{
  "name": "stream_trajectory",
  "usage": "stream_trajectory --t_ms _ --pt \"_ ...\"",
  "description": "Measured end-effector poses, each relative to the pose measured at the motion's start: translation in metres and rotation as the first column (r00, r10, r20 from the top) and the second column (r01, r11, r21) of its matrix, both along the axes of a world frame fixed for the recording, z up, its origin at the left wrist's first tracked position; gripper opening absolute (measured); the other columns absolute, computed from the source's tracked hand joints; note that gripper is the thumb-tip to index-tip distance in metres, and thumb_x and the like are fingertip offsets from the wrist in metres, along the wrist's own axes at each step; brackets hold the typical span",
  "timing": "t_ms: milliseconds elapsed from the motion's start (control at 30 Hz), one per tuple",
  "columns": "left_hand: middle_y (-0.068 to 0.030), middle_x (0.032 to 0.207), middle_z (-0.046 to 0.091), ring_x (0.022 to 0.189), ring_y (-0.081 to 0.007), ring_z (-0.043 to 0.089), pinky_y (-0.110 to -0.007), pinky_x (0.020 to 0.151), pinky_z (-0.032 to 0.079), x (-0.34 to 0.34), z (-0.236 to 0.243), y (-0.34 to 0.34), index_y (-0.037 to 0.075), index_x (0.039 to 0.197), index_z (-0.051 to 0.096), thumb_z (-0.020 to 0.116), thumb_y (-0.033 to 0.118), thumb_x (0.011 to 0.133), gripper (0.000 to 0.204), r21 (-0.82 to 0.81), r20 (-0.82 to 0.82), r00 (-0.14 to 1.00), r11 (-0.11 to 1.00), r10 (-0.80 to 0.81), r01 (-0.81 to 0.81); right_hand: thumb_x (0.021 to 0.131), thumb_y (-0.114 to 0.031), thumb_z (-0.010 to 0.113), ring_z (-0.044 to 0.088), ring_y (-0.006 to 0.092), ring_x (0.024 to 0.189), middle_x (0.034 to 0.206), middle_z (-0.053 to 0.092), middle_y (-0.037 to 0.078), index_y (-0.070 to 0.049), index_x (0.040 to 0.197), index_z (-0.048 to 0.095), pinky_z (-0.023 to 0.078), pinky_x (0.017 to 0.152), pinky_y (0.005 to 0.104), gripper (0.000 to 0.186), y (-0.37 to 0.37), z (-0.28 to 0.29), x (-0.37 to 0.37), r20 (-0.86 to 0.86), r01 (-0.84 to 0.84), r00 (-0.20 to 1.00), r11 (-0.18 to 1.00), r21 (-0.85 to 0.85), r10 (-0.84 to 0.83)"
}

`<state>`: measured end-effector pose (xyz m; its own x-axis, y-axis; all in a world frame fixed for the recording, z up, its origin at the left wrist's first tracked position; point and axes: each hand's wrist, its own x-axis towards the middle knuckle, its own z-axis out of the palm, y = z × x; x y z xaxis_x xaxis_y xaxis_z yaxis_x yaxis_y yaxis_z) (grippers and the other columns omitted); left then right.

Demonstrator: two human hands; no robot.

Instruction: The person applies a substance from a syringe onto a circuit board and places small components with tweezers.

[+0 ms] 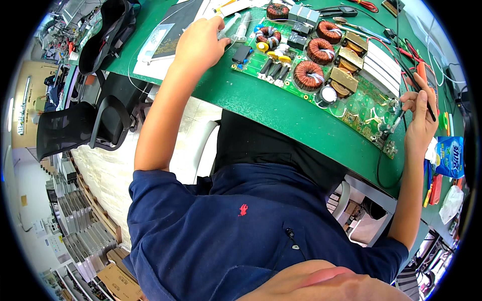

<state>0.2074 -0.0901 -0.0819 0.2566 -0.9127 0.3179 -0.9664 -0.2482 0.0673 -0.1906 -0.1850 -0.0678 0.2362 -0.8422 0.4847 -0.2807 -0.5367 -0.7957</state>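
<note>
"Right hand (420, 120) first: how does it stand?"

"Thumb and fingers are drawn together on a slim black tool (431, 111), just off the right end of the circuit board (369, 103). It may be tweezers or a probe; the fisheye rim makes it hard to say."

"And the board itself?"

"Flat on the green worktable (241, 100), in front of the person. Copper-wound toroidal coils (303, 83) stand along its middle, with a pale finned heat sink (380, 67) on its far right part."

"Where's the left hand (201, 44)?"

"Beyond the board's left end, fingers curved, palm down. I can't tell whether they grip anything. Clear plastic tubes (243, 27) lie between that hand and the board, near its fingertips."

"Anything else around the board?"

"A blue packet (450, 157) to its right, well apart. Left of it, past the hand, a dark sheet (175, 35) lies on the table. Red cable (366, 5) is coiled behind it."

"Farther off?"

"A black mesh office chair (65, 128), well to the board's left, away from the table."
</note>
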Motion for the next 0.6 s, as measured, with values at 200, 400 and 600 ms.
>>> stream_trajectory --t_ms 200,400,600 --pt "-0.0147 0.078 0.062 0.074 -0.0301 0.060 -0.037 0.066 0.046 0.006 -0.001 0.000 0.005 0.093 0.057 0.066 0.018 0.074 0.024 0.005 -0.027 1.000 1.000 0.004 -0.003 0.095 -0.019 0.039 0.055 0.0090 0.073 0.100 0.060 0.015 0.004 0.113 0.053 0.040 0.057 0.0189 0.033 0.002 0.001 0.002 0.021 -0.024 0.999 1.000 -0.014 0.024" --pt "-0.0138 0.079 0.060 0.070 -0.0286 0.060 -0.036 0.064 0.046 0.012 -0.002 0.003 0.003 0.095 0.056 0.063 0.013 0.077 0.021 -0.115 -0.025 0.998 0.992 -0.062 0.059 0.094 -0.019 0.040 0.054 0.0080 0.070 0.096 0.061 0.015 0.004 0.113 0.053 0.040 0.058 0.0188 0.032 0.002 0.001 0.001 0.025 -0.037 0.999 0.999 -0.011 0.037" --pt "-0.0115 0.076 0.056 0.058 -0.0223 0.057 -0.033 0.055 0.045 0.008 0.006 -0.001 0.002 0.095 0.055 0.063 0.012 0.077 0.022 -0.314 -0.044 0.984 0.938 -0.171 0.149 0.094 -0.018 0.040 0.053 0.0074 0.070 0.096 0.061 0.015 0.004 0.113 0.053 0.040 0.058 0.0189 0.032 0.002 -0.001 0.001 0.033 -0.037 0.999 0.999 0.011 0.036"
